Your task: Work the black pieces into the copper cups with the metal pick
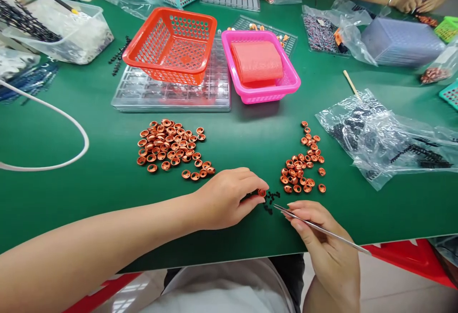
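Observation:
Between thumb and fingertips, my left hand [232, 196] pinches a small copper-coloured cup-shaped part [262, 193] low over the table. My right hand [324, 244] grips metal tweezers [322, 229], their tips pointing left at a few tiny black pieces [270, 203] on the green surface. Whether the tips hold a piece is too small to tell. A large pile of the same copper parts [168, 143] lies to the left, beyond my left forearm. Another, smaller pile of copper parts [300, 170] sits beyond my right hand.
On the green table [107, 198], an orange basket [171, 60] stands on clear plastic trays [171, 98]. Beside it is a pink basket [261, 91] holding pink sheets [257, 60]. Plastic bags with black pieces [379, 136] lie right; a white cable [77, 122] loops left. Co-workers' hands [415, 4] show across the table.

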The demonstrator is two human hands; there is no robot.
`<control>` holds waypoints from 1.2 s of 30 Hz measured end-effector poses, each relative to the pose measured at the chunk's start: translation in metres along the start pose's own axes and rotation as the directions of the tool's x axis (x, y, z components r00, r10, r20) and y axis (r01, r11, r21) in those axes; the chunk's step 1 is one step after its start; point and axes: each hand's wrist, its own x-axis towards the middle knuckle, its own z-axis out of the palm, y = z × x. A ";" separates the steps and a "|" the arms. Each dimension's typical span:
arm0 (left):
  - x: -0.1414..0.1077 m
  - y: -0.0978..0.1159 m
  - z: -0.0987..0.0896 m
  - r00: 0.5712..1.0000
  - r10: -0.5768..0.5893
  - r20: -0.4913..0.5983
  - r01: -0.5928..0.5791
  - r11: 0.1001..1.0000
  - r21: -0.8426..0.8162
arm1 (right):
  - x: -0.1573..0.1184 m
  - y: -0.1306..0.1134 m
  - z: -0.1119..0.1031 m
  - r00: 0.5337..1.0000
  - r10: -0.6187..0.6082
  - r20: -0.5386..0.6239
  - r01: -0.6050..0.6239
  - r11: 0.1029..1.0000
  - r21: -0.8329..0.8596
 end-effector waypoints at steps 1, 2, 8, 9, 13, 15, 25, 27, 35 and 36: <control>0.000 0.000 0.000 1.000 -0.002 -0.004 0.002 1.000 -0.001 | 0.001 -0.001 -0.001 1.000 -0.019 0.015 0.020 0.999 -0.047; 0.000 0.000 0.000 1.000 -0.001 -0.008 0.001 1.000 -0.003 | 0.001 -0.001 -0.001 0.999 -0.033 0.026 0.035 0.996 -0.077; 0.000 0.000 0.000 0.999 0.001 -0.039 -0.002 1.000 -0.014 | -0.006 0.003 0.003 0.998 0.010 -0.058 -0.013 0.999 -0.052; 0.001 0.000 0.000 0.999 -0.002 -0.038 0.002 1.000 -0.017 | -0.007 0.004 0.003 0.997 0.016 -0.075 -0.020 0.998 -0.064; 0.001 0.000 0.000 0.999 -0.013 -0.036 0.012 1.000 -0.025 | -0.008 0.003 0.004 0.996 -0.018 -0.084 0.010 0.995 -0.097; 0.001 0.000 0.000 0.999 -0.010 -0.036 0.009 1.000 -0.025 | -0.007 0.001 0.005 0.997 -0.041 -0.064 0.034 0.995 -0.098; 0.002 -0.003 0.001 0.999 0.001 -0.043 -0.003 1.000 -0.025 | -0.008 0.002 0.008 0.993 -0.064 -0.103 0.049 0.989 -0.142; 0.002 -0.002 0.001 0.999 -0.007 -0.038 0.006 1.000 -0.028 | -0.010 0.003 0.009 0.989 -0.049 -0.138 0.033 0.993 -0.116; 0.001 -0.001 0.000 0.999 -0.016 -0.033 0.015 0.999 -0.028 | -0.011 0.004 0.010 0.992 -0.053 -0.112 0.041 0.993 -0.109; 0.001 -0.001 0.000 0.999 -0.017 -0.031 0.016 1.000 -0.027 | -0.011 0.004 0.010 0.992 -0.055 -0.112 0.042 0.993 -0.113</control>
